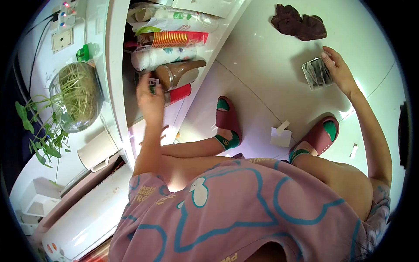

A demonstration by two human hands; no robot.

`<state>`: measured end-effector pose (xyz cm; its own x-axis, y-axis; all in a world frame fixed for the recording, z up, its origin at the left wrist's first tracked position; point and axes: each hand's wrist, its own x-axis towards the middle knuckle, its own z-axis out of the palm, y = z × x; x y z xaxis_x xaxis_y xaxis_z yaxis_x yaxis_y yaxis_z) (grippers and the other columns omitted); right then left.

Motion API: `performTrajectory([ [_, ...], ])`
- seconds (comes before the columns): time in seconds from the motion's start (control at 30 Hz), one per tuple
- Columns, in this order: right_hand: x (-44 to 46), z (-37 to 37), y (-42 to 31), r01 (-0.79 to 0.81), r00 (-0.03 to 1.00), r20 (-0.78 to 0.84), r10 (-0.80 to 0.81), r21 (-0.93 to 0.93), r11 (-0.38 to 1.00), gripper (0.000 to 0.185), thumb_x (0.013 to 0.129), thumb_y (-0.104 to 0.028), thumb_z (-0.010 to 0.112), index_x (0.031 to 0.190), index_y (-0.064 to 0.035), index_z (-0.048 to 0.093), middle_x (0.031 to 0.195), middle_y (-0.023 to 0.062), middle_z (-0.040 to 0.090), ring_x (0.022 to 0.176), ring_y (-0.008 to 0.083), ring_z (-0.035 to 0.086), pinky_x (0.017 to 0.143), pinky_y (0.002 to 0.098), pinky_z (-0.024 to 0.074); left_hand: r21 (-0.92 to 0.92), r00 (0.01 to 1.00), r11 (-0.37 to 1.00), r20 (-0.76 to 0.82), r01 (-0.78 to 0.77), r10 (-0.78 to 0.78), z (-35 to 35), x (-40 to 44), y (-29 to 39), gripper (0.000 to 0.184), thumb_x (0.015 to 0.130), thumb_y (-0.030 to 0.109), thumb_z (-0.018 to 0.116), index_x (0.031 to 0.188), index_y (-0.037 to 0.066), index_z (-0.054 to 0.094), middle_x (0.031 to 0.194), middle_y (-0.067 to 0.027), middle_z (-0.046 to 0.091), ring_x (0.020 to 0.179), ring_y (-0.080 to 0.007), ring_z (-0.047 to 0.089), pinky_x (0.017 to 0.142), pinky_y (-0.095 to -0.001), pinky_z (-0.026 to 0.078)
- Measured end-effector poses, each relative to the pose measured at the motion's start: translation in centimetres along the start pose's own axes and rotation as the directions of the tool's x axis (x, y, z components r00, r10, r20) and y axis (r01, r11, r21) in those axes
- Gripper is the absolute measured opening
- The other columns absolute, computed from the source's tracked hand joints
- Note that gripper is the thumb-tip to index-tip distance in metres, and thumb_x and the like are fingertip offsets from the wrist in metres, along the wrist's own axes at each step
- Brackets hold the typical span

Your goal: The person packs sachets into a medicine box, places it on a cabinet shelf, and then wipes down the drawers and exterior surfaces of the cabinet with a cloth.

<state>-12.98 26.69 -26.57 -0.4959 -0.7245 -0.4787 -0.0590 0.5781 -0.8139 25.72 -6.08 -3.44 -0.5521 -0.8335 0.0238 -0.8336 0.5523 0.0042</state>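
My left hand (150, 99) reaches into the cabinet shelf, its fingers closed on a small white packet (153, 81) with dark print and a bit of green. Right beside that hand lie a brown-and-clear bottle (176, 75) and a red-ended item (179, 93). A white patterned tumbler (163, 57) lies on its side just beyond. Over the floor at the right, my right hand (338, 67) grips the edge of a small open box (307, 75), with several grey-dark sachets inside it.
Stacked cups in plastic sleeves (174, 39) fill the shelf's far part. On the white top stand a glass vase with a plant (77, 98), a beige mug (97, 150) and a power strip (66, 19). A dark brown cloth (299, 22) and a white paper piece (280, 136) lie on the tiles.
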Motion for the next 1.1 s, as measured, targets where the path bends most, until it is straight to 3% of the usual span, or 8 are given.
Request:
performTrajectory([
  [0.03,0.2,0.0,0.3,0.001,1.0,-0.006,0.0,0.018,1.0,0.06,0.102,-0.048,0.05,0.145,-0.006,0.046,0.143,0.0213,0.048,0.129,0.0326,0.052,0.108,0.0386,0.042,0.054,0.982,0.981,-0.042,0.184,-0.182,0.0,0.7,-2.0,0.057,0.083,0.02,0.076,0.134,0.004,0.056,0.13,-0.022,0.061,0.116,-0.0359,0.061,0.1,-0.0412,0.047],
  [0.27,-0.3,-0.3,-1.0,0.002,1.0,-0.007,-0.002,0.06,0.998,0.061,0.102,-0.049,0.049,0.144,-0.005,0.048,0.143,0.0206,0.049,0.129,0.0318,0.053,0.108,0.0371,0.0419,0.045,0.972,0.971,-0.001,0.236,-0.236,0.8,3.4,-10.7,0.067,0.081,0.028,0.081,0.135,-0.001,0.053,0.121,-0.0218,0.065,0.112,-0.0327,0.063,0.1,-0.0378,0.047],
  [0.37,-0.4,-0.3,-0.8,-0.026,1.0,-0.003,0.026,0.035,0.999,0.06,0.102,-0.049,0.049,0.143,-0.0039,0.049,0.143,0.0205,0.049,0.129,0.0311,0.053,0.108,0.036,0.0418,-0.72,0.871,0.569,0.098,0.397,-0.482,-0.4,4.3,-11.1,0.064,0.085,0.03,0.081,0.136,0.001,0.054,0.127,-0.0132,0.064,0.114,-0.0264,0.061,0.098,-0.0362,0.047],
  [0.53,-0.1,-0.2,0.2,0.0,1.0,-0.011,0.001,0.039,0.999,0.062,0.102,-0.049,0.048,0.141,-0.0012,0.051,0.141,0.0211,0.051,0.128,0.031,0.054,0.108,0.0361,0.0415,-0.487,0.841,0.708,0.112,0.511,-0.53,1.6,6.1,-13.3,0.056,0.09,0.037,0.075,0.135,0.007,0.059,0.131,-0.0075,0.063,0.116,-0.0196,0.059,0.102,-0.0367,0.041],
  [0.8,0.1,-0.8,0.0,0.065,0.988,-0.137,-0.064,-0.002,0.998,0.062,0.103,-0.051,0.047,0.14,-0.0012,0.052,0.139,0.0227,0.053,0.129,0.0324,0.053,0.11,0.0359,0.0386,-0.547,0.889,0.71,0.173,0.445,-0.424,1.5,5.8,-14.1,0.044,0.093,0.027,0.073,0.131,0.009,0.063,0.126,-0.005,0.066,0.111,-0.0181,0.06,0.097,-0.0345,0.043],
  [0.93,-1.3,-0.9,-3.6,0.156,0.952,-0.278,-0.131,0.069,0.985,0.057,0.102,-0.051,0.049,0.13,-0.0025,0.059,0.126,0.0178,0.062,0.117,0.0281,0.06,0.102,0.0331,0.0443,-0.771,0.665,0.284,0.23,0.57,-0.711,-0.9,1.1,-7.7,0.043,0.089,0.022,0.077,0.127,0.01,0.061,0.124,-0.0022,0.065,0.111,-0.0155,0.061,0.094,-0.0368,0.046],
  [0.97,-1.6,-0.7,-3.8,0.156,0.952,-0.277,-0.131,0.07,0.985,0.057,0.102,-0.051,0.049,0.13,-0.0025,0.059,0.126,0.0178,0.062,0.117,0.0281,0.06,0.102,0.0331,0.0443,-0.757,0.676,0.329,0.195,0.565,-0.711,-2.4,-0.5,-2.2,0.033,0.091,0.018,0.075,0.12,0.01,0.062,0.118,-0.0039,0.067,0.104,-0.0146,0.065,0.085,-0.0329,0.052],
  [1.1,-4.0,1.3,-7.8,-0.091,0.939,0.338,-0.055,0.402,0.911,0.043,0.103,-0.047,0.051,0.113,-0.0067,0.062,0.101,0.0034,0.063,0.086,0.0125,0.06,0.074,0.0282,0.0507,-0.762,0.757,0.112,0.593,0.638,-0.274,-1.0,-6.2,8.7,0.031,0.099,0.013,0.061,0.129,0.006,0.056,0.116,-0.0082,0.066,0.104,-0.0194,0.066,0.09,-0.0366,0.056],
])
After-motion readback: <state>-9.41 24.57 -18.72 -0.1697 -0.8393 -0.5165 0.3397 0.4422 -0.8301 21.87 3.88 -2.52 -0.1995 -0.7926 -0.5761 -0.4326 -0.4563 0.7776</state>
